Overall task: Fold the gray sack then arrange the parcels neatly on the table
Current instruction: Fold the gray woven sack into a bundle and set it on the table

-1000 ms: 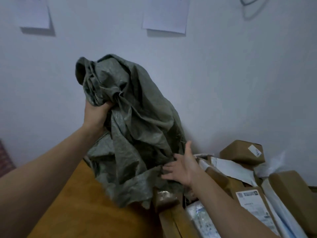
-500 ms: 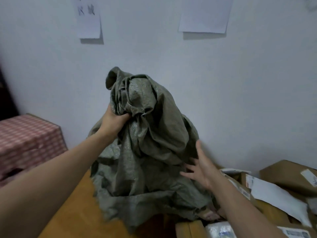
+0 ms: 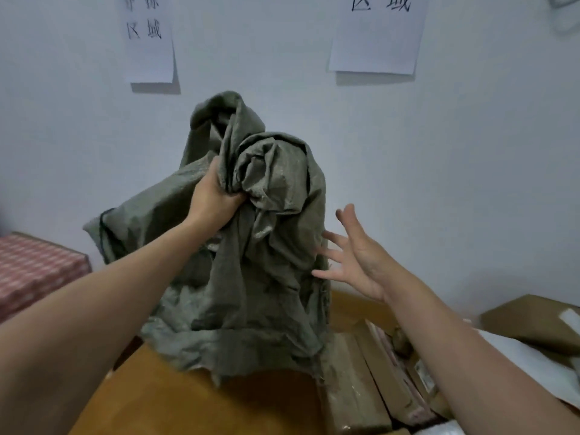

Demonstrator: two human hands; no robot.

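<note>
A crumpled gray sack [image 3: 266, 277] hangs in the air above the wooden table [image 3: 219, 409]. My left hand [image 3: 213, 199] grips a bunch of its upper part. Its lower edge trails just above the table top. My right hand [image 3: 354, 255] is spread open at the sack's right side, fingertips at or near the cloth. Brown cardboard parcels [image 3: 354, 384] lie in a loose heap on the table at the lower right, with a brown box [image 3: 530, 321] and a white mailer [image 3: 527, 362] at the far right.
A white wall stands close behind the table, with two paper signs [image 3: 376, 32] taped to it. A red checked surface [image 3: 34, 268] sits lower at the left, beside the table's edge.
My left hand has carried the sack to the right and lifted it free of the parcels. My right hand has come off the sack's lower part and now spreads open beside it.
</note>
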